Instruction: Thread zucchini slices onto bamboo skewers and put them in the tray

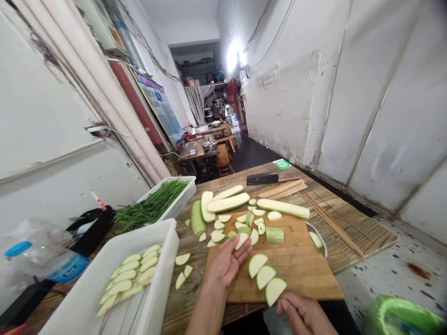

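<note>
My left hand (226,263) is over the cutting board (300,270), palm up, its fingers curled around a pale half-round zucchini slice (240,240). Closed near the board's front edge, my right hand (302,312) pinches a skewer that is mostly hidden. Three half-round zucchini slices (266,277) sit in a row on that skewer, above the board. Loose cut pieces and a thick green zucchini chunk (274,235) lie on the board's far half. Behind them are long halved zucchini (228,203) on the wooden table (349,223).
A white tray (172,251) with skewered slices stands at left, beside a tray of green chives (153,202). A cleaver (261,179) and bundled wooden skewers (333,225) lie at the back and right. A green-lined bin (401,316) is on the floor at right.
</note>
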Motion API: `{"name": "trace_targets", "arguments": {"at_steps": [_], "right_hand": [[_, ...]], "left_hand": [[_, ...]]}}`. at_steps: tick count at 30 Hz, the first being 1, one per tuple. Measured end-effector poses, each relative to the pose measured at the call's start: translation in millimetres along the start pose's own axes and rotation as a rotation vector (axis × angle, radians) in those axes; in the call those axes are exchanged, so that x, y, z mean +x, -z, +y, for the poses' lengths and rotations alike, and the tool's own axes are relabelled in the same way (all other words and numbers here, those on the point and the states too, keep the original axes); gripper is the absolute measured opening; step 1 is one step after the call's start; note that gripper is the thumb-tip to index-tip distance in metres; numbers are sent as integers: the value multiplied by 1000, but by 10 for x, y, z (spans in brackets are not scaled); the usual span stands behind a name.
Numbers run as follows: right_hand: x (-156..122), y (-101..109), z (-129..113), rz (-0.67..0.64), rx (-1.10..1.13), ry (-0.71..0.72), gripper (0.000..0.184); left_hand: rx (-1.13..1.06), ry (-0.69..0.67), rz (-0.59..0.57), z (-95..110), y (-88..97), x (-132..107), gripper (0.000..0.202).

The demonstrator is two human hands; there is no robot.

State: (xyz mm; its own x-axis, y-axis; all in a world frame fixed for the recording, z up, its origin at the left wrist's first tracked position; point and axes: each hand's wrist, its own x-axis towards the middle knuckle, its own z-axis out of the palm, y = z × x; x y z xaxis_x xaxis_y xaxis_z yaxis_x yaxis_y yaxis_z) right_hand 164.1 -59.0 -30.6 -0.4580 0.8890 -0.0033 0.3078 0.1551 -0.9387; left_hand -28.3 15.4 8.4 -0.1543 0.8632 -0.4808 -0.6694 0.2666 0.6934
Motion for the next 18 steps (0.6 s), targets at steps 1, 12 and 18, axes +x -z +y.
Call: {"name": "trace_targets", "arguments": {"at_steps": [1,12,18], "right_hand": [[-4,-4,5,1,-1,-2,43],[23,-17,-49,26,-93,16,33],[28,-21,-53,38,-93,33,31]], "left_hand": [[10,-1,0,-8,-1,-1,10],[81,13,-26,-47,10,3,12],[94,57,-45,-95,7,4,13]]}}
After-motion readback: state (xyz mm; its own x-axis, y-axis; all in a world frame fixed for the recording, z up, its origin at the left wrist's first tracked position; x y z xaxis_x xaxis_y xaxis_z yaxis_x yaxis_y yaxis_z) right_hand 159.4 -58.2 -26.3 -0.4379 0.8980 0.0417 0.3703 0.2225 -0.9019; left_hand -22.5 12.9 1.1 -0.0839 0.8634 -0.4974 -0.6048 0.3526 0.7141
